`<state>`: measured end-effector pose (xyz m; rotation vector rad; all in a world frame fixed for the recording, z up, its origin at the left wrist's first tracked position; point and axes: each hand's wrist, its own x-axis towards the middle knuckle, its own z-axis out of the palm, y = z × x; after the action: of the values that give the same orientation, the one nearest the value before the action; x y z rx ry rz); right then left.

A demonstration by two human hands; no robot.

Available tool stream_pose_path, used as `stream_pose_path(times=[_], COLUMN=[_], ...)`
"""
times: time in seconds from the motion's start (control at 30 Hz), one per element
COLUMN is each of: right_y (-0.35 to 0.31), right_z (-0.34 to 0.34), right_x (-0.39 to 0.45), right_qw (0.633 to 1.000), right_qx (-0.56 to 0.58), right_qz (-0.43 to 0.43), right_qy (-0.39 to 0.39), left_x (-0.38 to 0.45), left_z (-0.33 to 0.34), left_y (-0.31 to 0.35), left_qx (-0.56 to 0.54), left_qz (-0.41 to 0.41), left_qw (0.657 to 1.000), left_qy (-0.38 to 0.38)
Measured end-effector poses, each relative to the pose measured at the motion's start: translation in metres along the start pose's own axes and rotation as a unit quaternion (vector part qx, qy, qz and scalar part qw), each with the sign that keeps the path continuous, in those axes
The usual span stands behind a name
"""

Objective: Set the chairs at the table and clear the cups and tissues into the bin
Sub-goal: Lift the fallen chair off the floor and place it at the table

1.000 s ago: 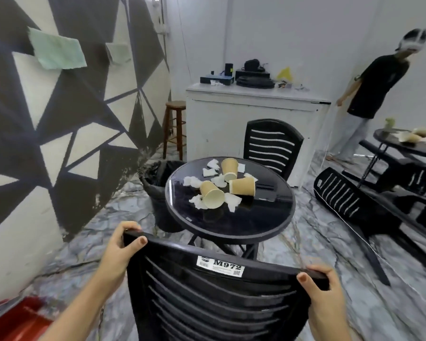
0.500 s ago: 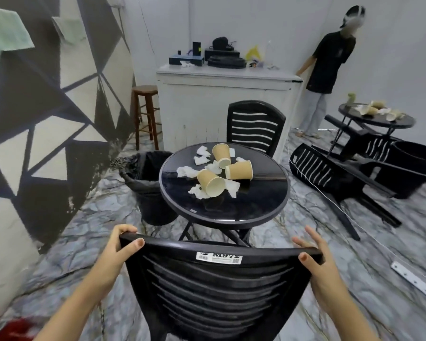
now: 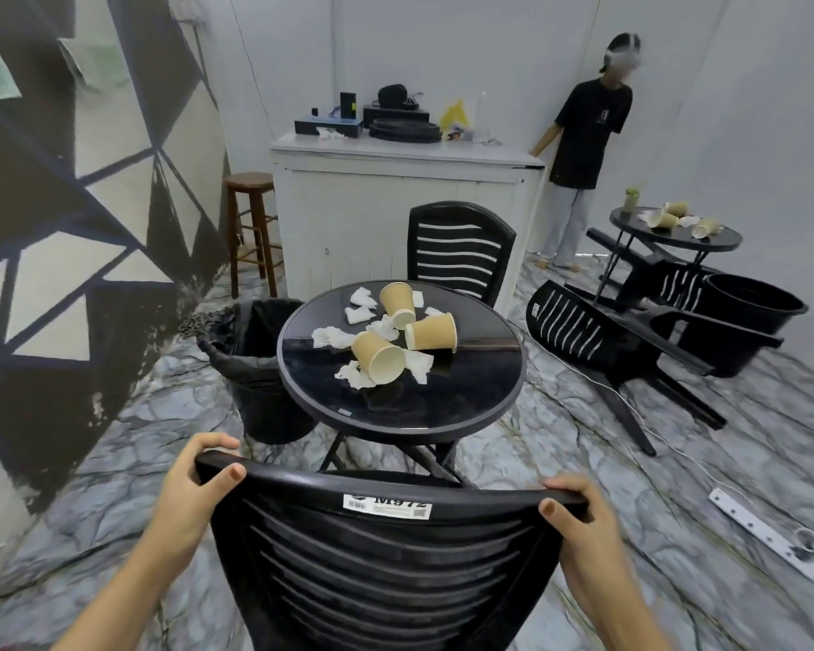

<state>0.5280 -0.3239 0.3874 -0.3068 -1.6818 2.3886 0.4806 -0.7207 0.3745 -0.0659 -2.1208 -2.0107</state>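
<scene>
Both hands clamp the top rail of the near chair (image 3: 386,556). Left hand (image 3: 191,491) grips the rail's left corner, fingers curled over the far side, thumb on the near face. Right hand (image 3: 579,514) grips the right corner the same way. The rail's long axis runs 9 to 3 o'clock between the hands, so neither hand leads.

Key relation: the round table (image 3: 400,401) lies dead ahead at 12 o'clock from the held chair, near but apart, with floor and table legs showing between them. Judgement: a straight push toward 12 would seat the chair; the table legs sit in that path.

A second chair (image 3: 461,246) stands upright at the table's far side, 12 o'clock. A tipped chair (image 3: 583,335) lies on the floor at about 2 o'clock, well apart from the hands.

Containers: the lined bin (image 3: 255,364) stands just beside the table at 10 o'clock; its visible interior shows only black liner. Three paper cups (image 3: 381,359) lie on their sides on the tabletop among crumpled tissues (image 3: 330,338). None are cleared yet.
</scene>
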Motion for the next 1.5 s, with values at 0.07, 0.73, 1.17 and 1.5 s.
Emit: stream_pose_path(times=[0.07, 0.73, 1.17, 1.5], right_y=[0.003, 0.068, 0.077, 0.111], right_z=[0.007, 0.142, 0.139, 0.176], right_x=[-0.004, -0.063, -0.069, -0.087], right_qw=[1.000, 0.983, 0.983, 0.969], right_qx=[0.006, 0.039, 0.036, 0.071], right_qz=[-0.015, -0.073, -0.088, -0.113], right_qy=[0.017, 0.162, 0.155, 0.208], left_x=[0.009, 0.136, 0.116, 0.178], left_z=[-0.005, -0.115, -0.119, -0.123], left_y=[-0.004, -0.047, -0.056, -0.041], left_qx=[-0.031, -0.116, -0.155, -0.140], left_qz=[0.000, 0.007, 0.029, 0.015], left_qw=[1.000, 0.978, 0.973, 0.955], left_qy=[-0.003, -0.173, -0.171, -0.262])
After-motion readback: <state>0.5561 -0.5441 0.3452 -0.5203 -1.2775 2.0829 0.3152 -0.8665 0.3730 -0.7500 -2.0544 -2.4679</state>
